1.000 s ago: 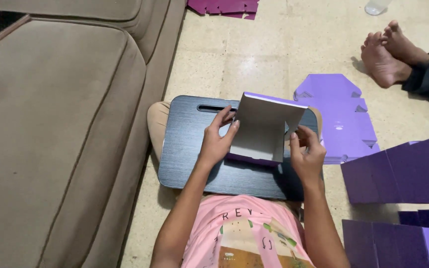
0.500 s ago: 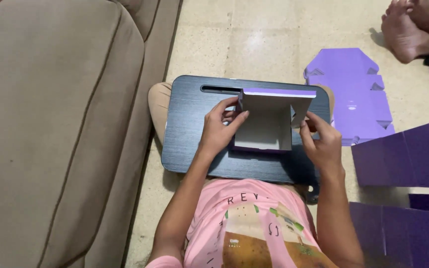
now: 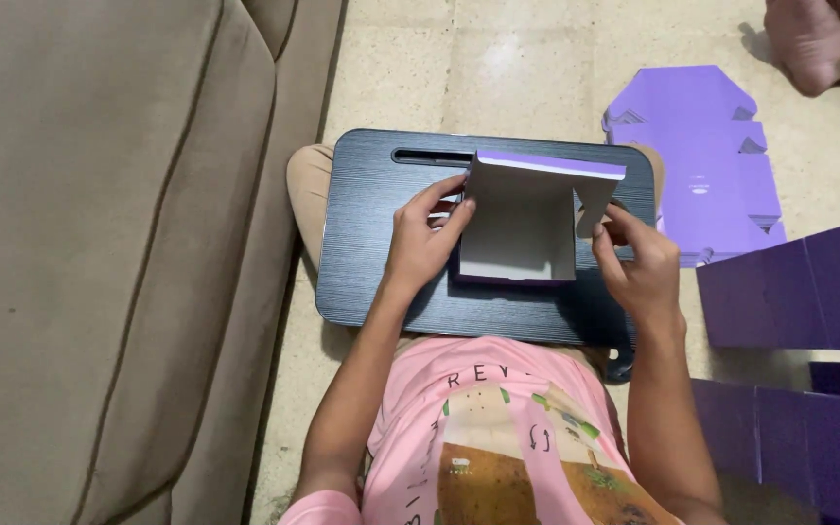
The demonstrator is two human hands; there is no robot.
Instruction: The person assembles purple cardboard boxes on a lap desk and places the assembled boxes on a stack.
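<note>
Head view looks straight down on a person sitting on the floor with a dark lap tray (image 3: pixel 371 243) across the legs, serving as the surface. On the middle of that surface stands a half-folded cardboard box (image 3: pixel 522 228), purple outside and white inside, its open hollow facing up and its far wall raised with a purple top edge.

The box lies between the two hands. The left hand (image 3: pixel 420 243) is at the box's left side, fingers curled and their tips pressed against the left wall near its far corner, the palm resting over the tray. The right hand (image 3: pixel 639 262) is at the box's right side, fingers bent and pinching a loose white side flap that hangs off the far right corner. Both hands are partly closed on the cardboard rather than spread flat.

To the right of the tray, on the tiled floor (image 3: pixel 420 78), lies a flat unfolded purple box blank (image 3: pixel 697 146). Nearer and further right stand several folded purple panels (image 3: pixel 799 292). A bare foot (image 3: pixel 814 44) of another person shows at the far right corner. A beige sofa (image 3: pixel 99 243) fills the left side. The person wears a pink printed shirt (image 3: pixel 498 437).
</note>
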